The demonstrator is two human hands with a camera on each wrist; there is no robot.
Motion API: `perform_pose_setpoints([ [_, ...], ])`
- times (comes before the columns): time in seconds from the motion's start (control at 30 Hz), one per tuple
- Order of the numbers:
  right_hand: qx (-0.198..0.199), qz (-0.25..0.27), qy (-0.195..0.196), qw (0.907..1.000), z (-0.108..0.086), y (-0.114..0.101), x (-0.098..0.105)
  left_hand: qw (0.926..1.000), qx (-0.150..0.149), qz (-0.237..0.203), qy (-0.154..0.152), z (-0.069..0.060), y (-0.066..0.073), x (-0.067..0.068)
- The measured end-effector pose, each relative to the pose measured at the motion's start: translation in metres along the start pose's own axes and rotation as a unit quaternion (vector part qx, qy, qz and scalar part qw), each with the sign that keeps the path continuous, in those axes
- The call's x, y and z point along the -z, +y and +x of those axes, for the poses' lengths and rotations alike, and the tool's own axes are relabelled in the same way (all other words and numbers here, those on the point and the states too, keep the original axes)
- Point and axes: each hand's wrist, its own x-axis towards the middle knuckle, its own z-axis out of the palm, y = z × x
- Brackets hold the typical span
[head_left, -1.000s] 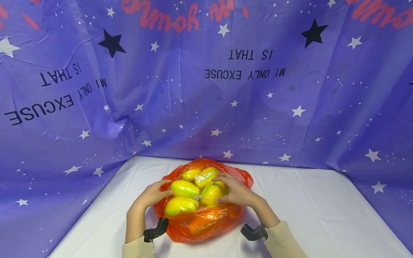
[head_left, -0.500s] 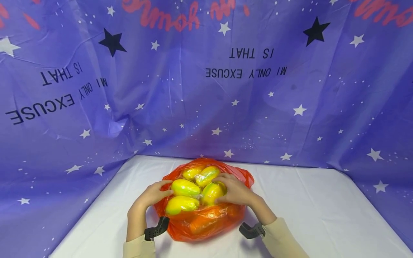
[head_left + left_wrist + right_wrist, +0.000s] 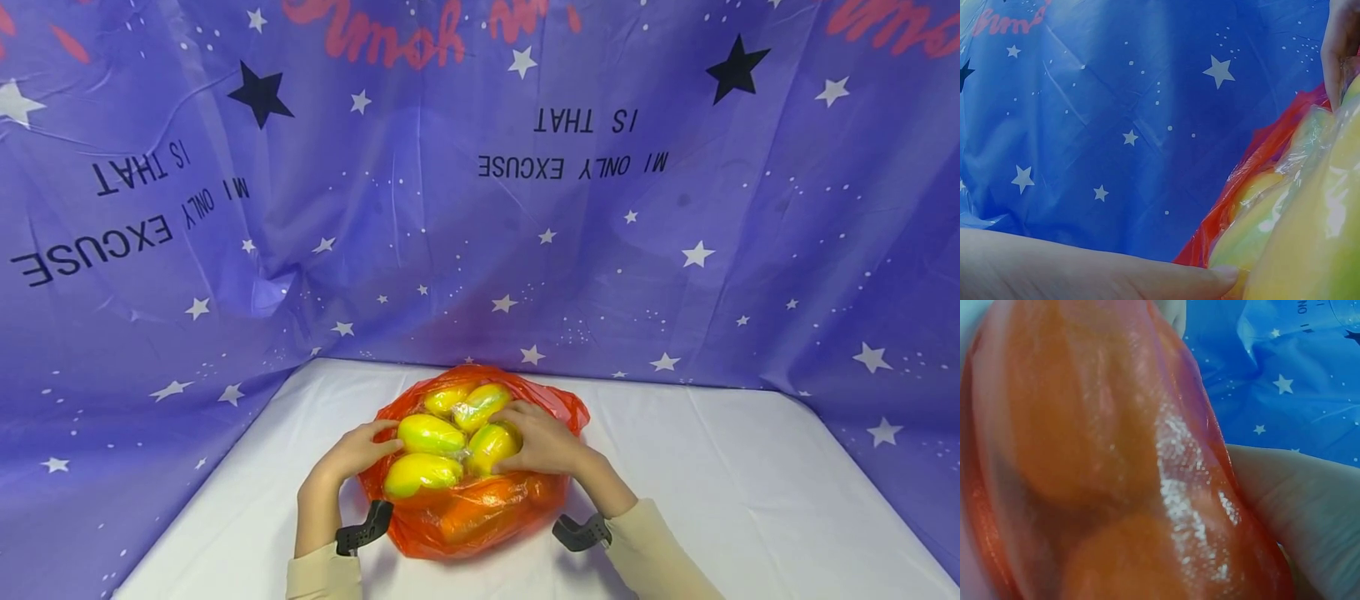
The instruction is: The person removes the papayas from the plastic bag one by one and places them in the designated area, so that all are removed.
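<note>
Oval yellow-green plastic-wrapped fruits fill a red plastic bag; right hand pinches one, thumb now further across, seemingly steadier; left hand, fingers spread, touches another.

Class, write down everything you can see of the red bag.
The red bag looks like thin, glossy plastic, translucent enough that rounded shapes show through its near side. It sits bulging on the white table, mouth open upward around yellow-green fruits in clear wrap. A loose fold spreads at its far right. The left hand and right hand lie over its sides; the right wrist view shows its edge apparently touching the right hand.
</note>
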Motion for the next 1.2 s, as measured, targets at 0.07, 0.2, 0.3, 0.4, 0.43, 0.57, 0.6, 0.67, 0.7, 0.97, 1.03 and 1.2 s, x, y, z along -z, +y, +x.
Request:
perform_pose_setpoints([
  [0.07,0.000,-0.003,-0.002,1.0000,0.0008,0.0002,-0.0008,1.0000,-0.003,0.004,0.000,0.0005,-0.0003,0.0000],
  [0.2,-0.005,-0.006,-0.017,0.9998,0.0022,0.0007,-0.0026,1.0000,-0.003,0.008,-0.001,0.0013,-0.0008,-0.0005],
  [0.3,-0.012,-0.011,-0.032,0.9994,0.0038,0.0005,-0.0034,1.0000,-0.001,0.008,-0.002,0.0014,-0.0013,-0.0005],
  [0.4,-0.012,-0.016,-0.039,0.9990,0.0051,-0.0003,-0.0040,1.0000,-0.002,0.008,-0.003,0.0017,-0.0018,-0.0008],
  [0.43,-0.012,-0.017,-0.040,0.9990,0.0052,-0.0008,-0.0041,1.0000,-0.003,0.007,-0.003,0.0019,-0.0019,-0.0009],
  [0.57,-0.009,-0.019,-0.039,0.9990,0.0052,-0.0014,-0.0055,1.0000,-0.002,0.003,-0.003,0.0024,-0.0023,-0.0015],
  [0.6,-0.009,-0.019,-0.038,0.9991,0.0052,-0.0014,-0.0061,1.0000,-0.002,0.002,-0.003,0.0022,-0.0023,-0.0014],
  [0.67,-0.009,-0.016,-0.034,0.9992,0.0055,-0.0010,-0.0073,1.0000,0.000,0.002,-0.002,0.0018,-0.0023,-0.0013],
  [0.7,-0.008,-0.014,-0.033,0.9993,0.0057,-0.0008,-0.0079,1.0000,0.001,0.003,-0.001,0.0016,-0.0024,-0.0012],
  [0.97,-0.005,0.003,-0.020,0.9998,0.0049,0.0004,-0.0091,1.0000,0.004,0.007,-0.001,0.0007,0.0000,-0.0006],
  [1.03,-0.005,0.008,-0.015,0.9999,0.0049,0.0005,-0.0086,1.0000,0.005,0.006,0.000,0.0005,0.0003,-0.0007],
  [1.2,-0.006,0.005,-0.004,1.0000,0.0045,-0.0001,-0.0062,1.0000,0.001,0.004,0.003,0.0007,-0.0004,-0.0014],
])
